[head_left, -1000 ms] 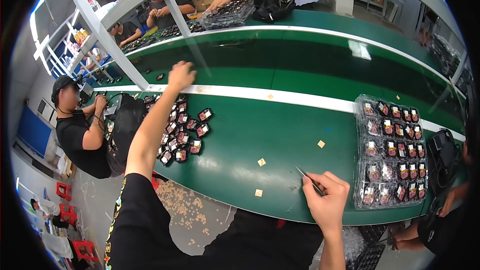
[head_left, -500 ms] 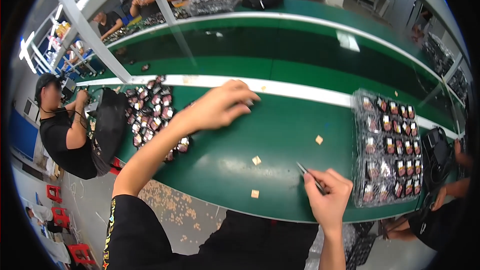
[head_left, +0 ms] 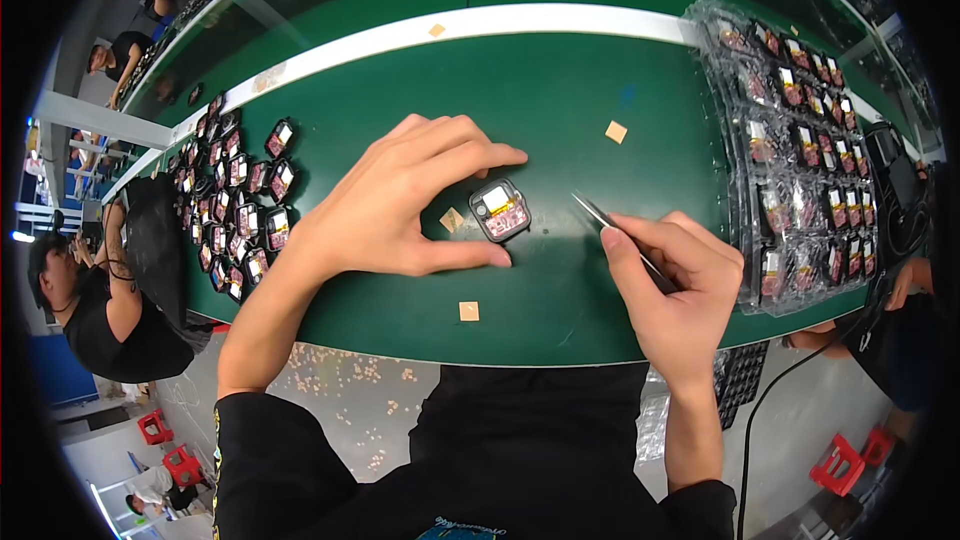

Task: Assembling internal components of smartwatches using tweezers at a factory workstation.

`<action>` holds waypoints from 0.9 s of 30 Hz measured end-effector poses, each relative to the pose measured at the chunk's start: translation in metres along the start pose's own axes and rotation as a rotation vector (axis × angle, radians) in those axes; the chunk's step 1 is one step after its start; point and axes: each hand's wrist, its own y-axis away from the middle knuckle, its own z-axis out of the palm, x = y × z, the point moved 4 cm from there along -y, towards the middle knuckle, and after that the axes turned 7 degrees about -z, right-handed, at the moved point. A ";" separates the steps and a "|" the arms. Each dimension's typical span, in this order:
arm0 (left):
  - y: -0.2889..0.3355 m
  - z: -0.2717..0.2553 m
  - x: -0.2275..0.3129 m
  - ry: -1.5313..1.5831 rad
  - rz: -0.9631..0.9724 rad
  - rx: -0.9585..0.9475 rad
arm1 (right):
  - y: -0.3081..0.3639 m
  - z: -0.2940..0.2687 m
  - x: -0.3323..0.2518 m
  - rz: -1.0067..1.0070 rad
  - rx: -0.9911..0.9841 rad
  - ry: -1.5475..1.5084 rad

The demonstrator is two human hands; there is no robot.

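Note:
On the green table top lies a small square black-framed electronic unit point(head_left: 500, 210), its circuit board and a white-and-yellow part facing up. My left hand point(head_left: 395, 202) curves around it from the left, thumb and fingers spread apart; a gap shows between them and the unit. A pair of pointed tweezers point(head_left: 590, 206) is gripped in my right hand point(head_left: 685, 285), tips aimed up and left, short of the unit. Beside the unit, partly under my left hand, is a small tan square piece point(head_left: 452, 220). Other tan squares lie below point(head_left: 469, 311) and farther off point(head_left: 616, 132).
Many similar units point(head_left: 238, 205) are heaped at the left. Stacked clear plastic trays point(head_left: 745, 155) filled with units stand at the right. A white rail point(head_left: 540, 18) bounds the far side. A co-worker point(head_left: 110, 300) sits at the left; tan scraps point(head_left: 345, 390) litter the floor.
My head view has tilted down. My left hand has opened, and the electronic unit now lies between its thumb and fingers. The tweezers remain in my right hand.

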 end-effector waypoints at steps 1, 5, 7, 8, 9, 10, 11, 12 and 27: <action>0.002 0.001 -0.002 0.009 -0.009 -0.009 | 0.000 0.000 0.000 0.013 -0.007 -0.001; 0.004 0.004 -0.009 0.041 -0.004 -0.051 | 0.003 0.000 0.001 0.049 -0.031 -0.017; 0.004 0.002 -0.009 0.093 0.004 -0.078 | 0.003 0.001 0.002 0.007 -0.021 -0.018; 0.004 0.002 -0.011 0.101 0.000 -0.085 | 0.003 0.001 0.002 -0.010 -0.019 -0.027; 0.005 0.002 -0.014 0.094 0.007 -0.094 | 0.003 0.001 0.003 0.001 -0.022 -0.026; 0.005 0.003 -0.015 0.086 0.015 -0.103 | 0.002 0.001 0.003 -0.015 -0.026 -0.029; 0.005 0.006 -0.017 0.094 0.013 -0.109 | 0.002 0.001 0.003 -0.032 -0.029 -0.031; 0.005 0.008 -0.019 0.128 0.009 -0.077 | 0.003 0.000 0.004 -0.022 -0.030 -0.028; 0.002 0.023 0.004 0.117 0.018 -0.049 | 0.000 0.012 0.001 -0.120 -0.225 -0.007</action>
